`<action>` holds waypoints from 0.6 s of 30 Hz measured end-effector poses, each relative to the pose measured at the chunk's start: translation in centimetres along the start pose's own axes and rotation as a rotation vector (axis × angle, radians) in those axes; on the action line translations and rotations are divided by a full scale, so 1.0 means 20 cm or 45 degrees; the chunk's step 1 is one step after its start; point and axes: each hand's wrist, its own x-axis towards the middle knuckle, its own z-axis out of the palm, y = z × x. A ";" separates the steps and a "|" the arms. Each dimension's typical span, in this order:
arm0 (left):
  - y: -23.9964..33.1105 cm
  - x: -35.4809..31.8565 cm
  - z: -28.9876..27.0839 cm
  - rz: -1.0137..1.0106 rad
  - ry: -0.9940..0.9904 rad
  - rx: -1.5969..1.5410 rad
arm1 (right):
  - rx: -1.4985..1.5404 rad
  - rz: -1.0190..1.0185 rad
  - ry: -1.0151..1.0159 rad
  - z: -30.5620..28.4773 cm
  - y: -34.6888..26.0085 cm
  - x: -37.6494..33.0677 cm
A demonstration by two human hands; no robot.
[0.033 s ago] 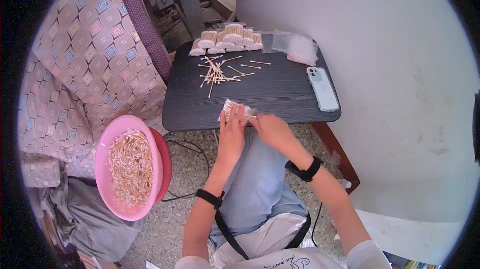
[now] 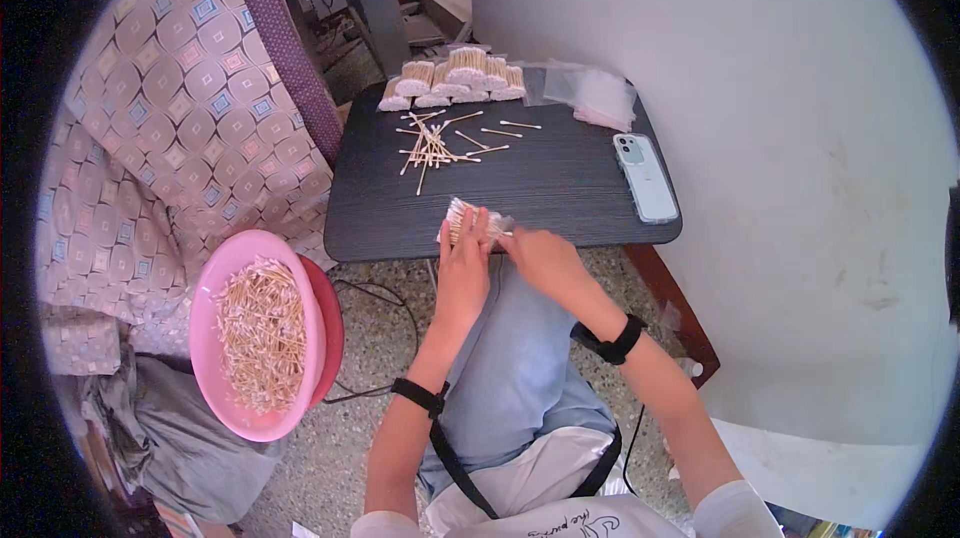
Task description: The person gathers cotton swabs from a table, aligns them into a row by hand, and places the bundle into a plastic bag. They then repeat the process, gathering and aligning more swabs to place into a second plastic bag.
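Note:
At the near edge of the black table (image 2: 560,203), a small clear plastic bag of cotton swabs (image 2: 457,210) lies under my left hand (image 2: 464,268). The fingers of that hand are laid across the bag and grip it, hiding much of it. My right hand (image 2: 548,260) is closed in a pinch at the bag's right end, where loose clear plastic and a white tip show. What exactly its fingertips hold is hidden. Beyond my hands, a scattered heap of loose cotton swabs (image 2: 431,150) covers part of the tabletop.
Several packed bundles of cotton swabs (image 2: 466,68) are stacked at the table's far edge. Right of them lie clear plastic bags (image 2: 603,98) and a pale phone (image 2: 648,183). A pink basin (image 2: 205,338) full of cotton swabs stands at the left. A wall (image 2: 780,138) bounds the right side.

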 end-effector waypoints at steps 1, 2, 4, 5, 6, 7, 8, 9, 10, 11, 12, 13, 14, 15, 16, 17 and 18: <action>0.02 0.01 0.00 -0.007 0.020 -0.065 | -0.002 0.007 0.004 0.01 0.01 0.00; 0.03 0.02 0.00 -0.002 0.018 -0.070 | -0.037 -0.016 0.063 0.03 0.02 0.00; 0.05 0.02 -0.01 -0.001 0.020 -0.104 | -0.071 -0.040 0.125 0.07 0.04 0.02; 0.04 0.01 -0.01 0.002 0.020 -0.103 | -0.073 -0.087 0.147 0.09 0.04 0.04; 0.04 0.01 0.00 0.035 0.020 -0.089 | -0.075 -0.133 0.171 0.11 0.05 0.05; 0.03 0.00 0.00 0.065 0.018 -0.075 | -0.074 -0.133 0.169 0.11 0.02 0.06; 0.03 0.00 0.00 0.064 0.016 -0.074 | -0.071 -0.118 0.168 0.12 0.00 0.07; 0.03 0.00 0.00 0.019 0.029 -0.111 | -0.068 -0.103 0.168 0.13 -0.03 0.08; 0.04 0.01 0.00 -0.022 0.043 -0.152 | -0.070 -0.101 0.170 0.14 -0.02 0.09; 0.04 0.01 -0.01 -0.020 0.044 -0.153 | -0.058 -0.069 0.170 0.14 -0.02 0.09; 0.03 0.01 -0.02 0.010 0.038 -0.165 | -0.045 -0.036 0.170 0.14 -0.01 0.10; 0.03 0.01 -0.03 0.040 0.033 -0.176 | -0.046 -0.037 0.173 0.14 0.00 0.10; 0.02 0.01 -0.04 0.042 0.035 -0.176 | 0.140 -0.059 0.204 0.12 0.02 0.09; 0.02 0.00 -0.05 0.003 -0.020 -0.258 | 0.326 -0.081 0.233 0.11 0.05 0.08; 0.02 0.00 -0.07 -0.044 -0.076 -0.335 | 0.329 -0.086 0.228 0.09 0.04 0.07; 0.01 -0.01 -0.07 -0.050 -0.074 -0.331 | 0.463 -0.137 0.328 0.08 0.04 0.05; 0.01 -0.01 -0.08 -0.001 -0.061 -0.241 | 0.597 -0.188 0.427 0.08 0.03 0.05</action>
